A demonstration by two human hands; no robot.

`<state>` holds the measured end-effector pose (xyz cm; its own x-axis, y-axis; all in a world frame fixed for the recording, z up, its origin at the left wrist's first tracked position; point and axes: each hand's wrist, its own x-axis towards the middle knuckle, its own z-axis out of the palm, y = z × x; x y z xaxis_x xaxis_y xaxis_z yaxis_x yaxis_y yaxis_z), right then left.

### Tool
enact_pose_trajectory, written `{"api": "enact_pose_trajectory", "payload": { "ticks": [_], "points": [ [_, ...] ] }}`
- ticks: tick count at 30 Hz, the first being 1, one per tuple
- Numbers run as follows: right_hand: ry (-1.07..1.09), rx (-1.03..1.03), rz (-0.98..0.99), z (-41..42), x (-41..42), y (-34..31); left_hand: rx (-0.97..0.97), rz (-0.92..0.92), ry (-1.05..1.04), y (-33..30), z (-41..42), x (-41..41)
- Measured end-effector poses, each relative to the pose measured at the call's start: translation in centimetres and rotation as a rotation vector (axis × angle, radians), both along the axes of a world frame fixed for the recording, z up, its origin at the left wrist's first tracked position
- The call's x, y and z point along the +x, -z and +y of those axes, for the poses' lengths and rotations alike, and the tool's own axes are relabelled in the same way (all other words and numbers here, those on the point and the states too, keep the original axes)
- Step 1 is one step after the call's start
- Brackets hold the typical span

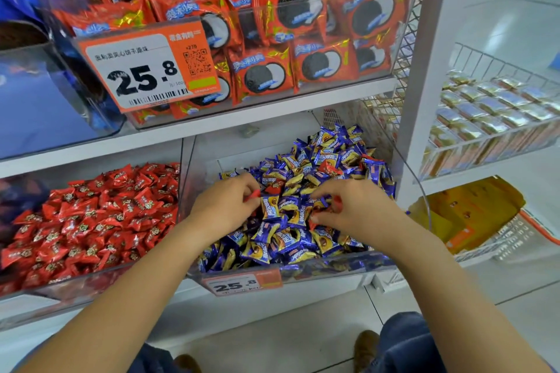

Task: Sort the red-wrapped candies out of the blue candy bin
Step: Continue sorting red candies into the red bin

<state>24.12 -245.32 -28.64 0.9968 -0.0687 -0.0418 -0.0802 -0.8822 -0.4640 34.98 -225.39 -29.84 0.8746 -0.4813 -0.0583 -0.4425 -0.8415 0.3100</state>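
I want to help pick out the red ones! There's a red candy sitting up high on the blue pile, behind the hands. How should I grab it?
Probably pinch that red candy across its puffy middle, coming straight down from above. It lies on top of the blue candies with its top bare, while its edges are tucked among its neighbours.

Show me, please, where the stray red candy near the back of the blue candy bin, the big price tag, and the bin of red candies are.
stray red candy [331,169], head view, middle of its wrapper.
big price tag [142,68], head view, on its white panel.
bin of red candies [91,281], head view, its clear front wall.
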Motion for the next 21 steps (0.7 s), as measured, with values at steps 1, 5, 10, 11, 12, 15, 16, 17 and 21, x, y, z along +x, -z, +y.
{"api": "enact_pose_trajectory", "payload": {
  "ticks": [1, 5, 10, 11, 12, 15, 16, 17, 21],
  "points": [
    [-0.045, -0.034, 0.03, 0.2, 0.0, 0.2, -0.017, -0.035, -0.039, -0.2, 0.2, 0.2],
    [-0.098, -0.126, 0.058, 0.6, 0.3, 0.6, -0.153, -0.098, -0.143, -1.1, 0.8, 1.2],
    [-0.1, -0.176, 0.029, 1.4, 0.5, 0.9, -0.235, 0.067, -0.105, -1.3, -0.3, 1.5],
    [-0.102, -0.147, 0.016, 1.4, 0.5, 1.0, -0.243, 0.087, -0.081, -1.2, -0.8, 1.7],
    [-0.102, -0.112, 0.007, 1.3, 0.5, 1.1, -0.234, 0.105, -0.053, -1.1, -1.3, 1.8],
    [-0.094, -0.056, -0.002, 1.1, 0.4, 1.2, -0.182, 0.213, 0.02, -0.4, -3.1, 2.2],
    [-0.087, -0.037, -0.013, 1.0, 0.4, 1.1, -0.167, 0.232, 0.034, -0.1, -3.6, 2.2],
    [-0.074, -0.012, -0.043, 0.9, 0.3, 0.9, -0.139, 0.231, 0.035, 0.2, -4.1, 2.2],
    [0.069, 0.0, -0.262, -1.0, -0.1, -0.4, -0.004, 0.115, 0.029, 1.1, -5.0, 2.1]
  ]
}}
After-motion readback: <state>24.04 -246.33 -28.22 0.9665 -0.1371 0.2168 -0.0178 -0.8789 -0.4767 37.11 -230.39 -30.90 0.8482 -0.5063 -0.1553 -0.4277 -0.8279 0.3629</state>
